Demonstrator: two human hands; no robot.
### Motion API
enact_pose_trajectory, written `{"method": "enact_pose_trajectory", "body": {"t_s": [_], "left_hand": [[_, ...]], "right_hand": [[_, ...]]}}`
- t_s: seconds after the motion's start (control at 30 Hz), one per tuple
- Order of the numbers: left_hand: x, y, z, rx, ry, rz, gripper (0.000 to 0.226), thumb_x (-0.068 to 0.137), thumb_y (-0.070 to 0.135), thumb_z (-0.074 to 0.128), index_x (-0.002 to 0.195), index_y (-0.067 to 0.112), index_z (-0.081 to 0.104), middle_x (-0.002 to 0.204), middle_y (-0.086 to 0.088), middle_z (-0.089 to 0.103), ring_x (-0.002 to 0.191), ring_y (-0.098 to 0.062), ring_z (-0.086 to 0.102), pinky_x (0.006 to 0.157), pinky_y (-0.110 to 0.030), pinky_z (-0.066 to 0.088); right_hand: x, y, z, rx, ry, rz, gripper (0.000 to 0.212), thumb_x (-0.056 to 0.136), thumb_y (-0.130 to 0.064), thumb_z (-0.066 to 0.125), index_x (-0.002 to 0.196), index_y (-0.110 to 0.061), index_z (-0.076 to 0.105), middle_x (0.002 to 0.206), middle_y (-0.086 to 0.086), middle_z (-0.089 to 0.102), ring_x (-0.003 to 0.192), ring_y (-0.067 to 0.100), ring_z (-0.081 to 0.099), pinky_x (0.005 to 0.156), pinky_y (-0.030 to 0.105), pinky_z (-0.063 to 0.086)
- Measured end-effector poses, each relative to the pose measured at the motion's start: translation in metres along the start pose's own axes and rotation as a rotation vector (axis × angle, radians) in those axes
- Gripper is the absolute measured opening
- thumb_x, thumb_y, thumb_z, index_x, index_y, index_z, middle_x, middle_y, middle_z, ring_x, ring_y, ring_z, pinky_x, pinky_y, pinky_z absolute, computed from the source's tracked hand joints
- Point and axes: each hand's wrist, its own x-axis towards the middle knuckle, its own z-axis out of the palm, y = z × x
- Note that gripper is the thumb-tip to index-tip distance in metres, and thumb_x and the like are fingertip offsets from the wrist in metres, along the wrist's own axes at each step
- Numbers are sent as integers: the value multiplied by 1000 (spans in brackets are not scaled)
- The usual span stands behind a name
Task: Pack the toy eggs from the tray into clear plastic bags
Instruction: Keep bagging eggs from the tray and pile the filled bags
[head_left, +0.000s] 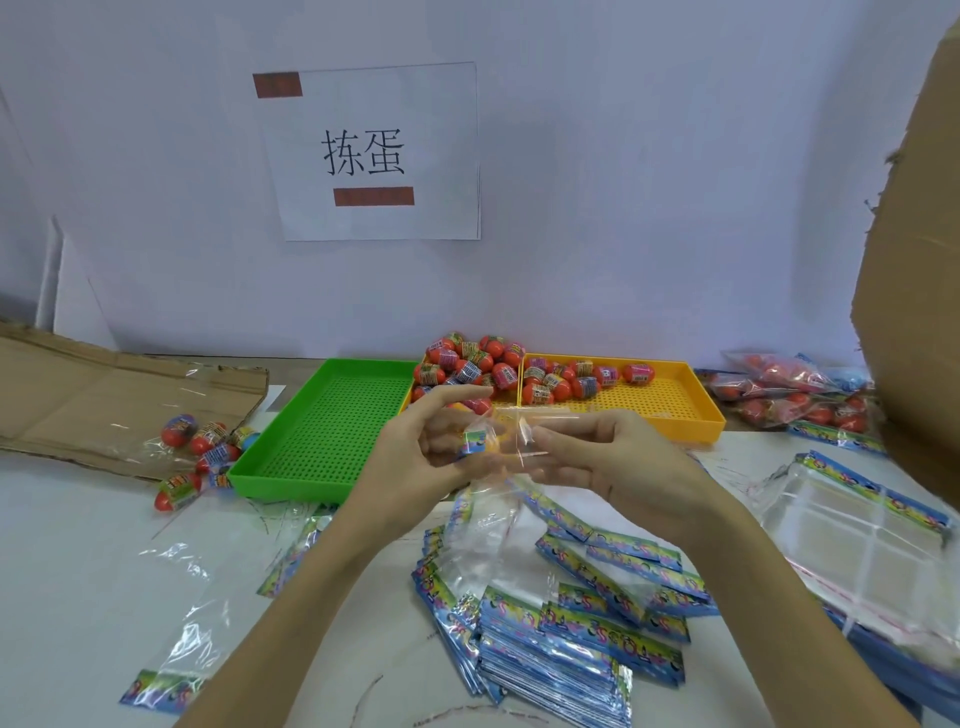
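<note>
Both hands raised over the tabletop (78, 561), just in front of the green tray (322, 421). Left hand (415, 457): fingers curled, pinching the printed header of a clear plastic bag (488, 525), with a yellowish toy egg (491, 447) held at the bag's mouth. Right hand (592, 457): fingers curled, pinching the opposite edge of the same bag. Bag body hangs down between the wrists; the egg is partly hidden by plastic glare and fingers, so whether it is inside the bag cannot be told.

Green tray: perforated floor, nothing visible in it. Right of it, touching, a yellow tray (675, 410) with a heap of red toy eggs (478, 364) piled at its near-green end and a looser group (576, 379) further right; the left hand covers part of the heap.

Left of the green tray: a flattened cardboard sheet (78, 395), and a filled bag of eggs (202, 452) lying against the tray's left wall.

In front of the green tray, under the forearms: a fanned stack of empty bags (561, 639) with colourful headers. A single empty bag (176, 634) lies left of that stack.

Right of the yellow tray: filled bags (795, 389), more flat clear bags (857, 530) nearer, and a cardboard box wall (914, 260) at the frame edge.

On the wall behind the trays: a paper sign (374, 150), taped.
</note>
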Motion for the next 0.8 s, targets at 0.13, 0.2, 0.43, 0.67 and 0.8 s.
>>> {"method": "enact_pose_trajectory", "body": {"t_s": [0.13,0.2,0.43,0.67,0.8], "left_hand": [[0,-3,-2,16,6,-19,59,77,23,90,131,30,68,105,-12,76,64,-28,59,61,-28,54],[-1,-5,-2,2,-18,-11,58,80,17,89,133,25,66,105,-6,80,70,-22,71,63,-28,58],[-2,0,0,-32,-20,-64,59,77,23,90,132,26,69,121,2,78,93,-31,69,80,-60,63],[1,3,-23,299,149,104,67,77,37,91,137,30,62,126,9,73,91,-14,75,72,-25,58],[-2,4,-15,702,-103,357,97,72,65,86,154,31,47,153,16,50,144,-6,42,119,-29,32]], "right_hand": [[0,2,-2,74,28,31,27,92,-21,74,112,-2,79,119,19,75,114,31,72,90,28,59],[0,2,-1,129,-2,56,28,92,-19,74,112,-1,78,121,21,73,116,33,71,91,30,59],[0,1,-3,188,-82,175,33,97,-16,71,122,7,69,127,25,70,119,40,68,97,40,59],[2,3,3,-356,205,-35,21,96,-36,71,100,-19,81,106,-1,79,108,16,71,108,51,49],[4,5,21,-510,138,-200,25,102,-35,65,95,-18,81,95,-4,79,96,16,73,94,44,56]]}}
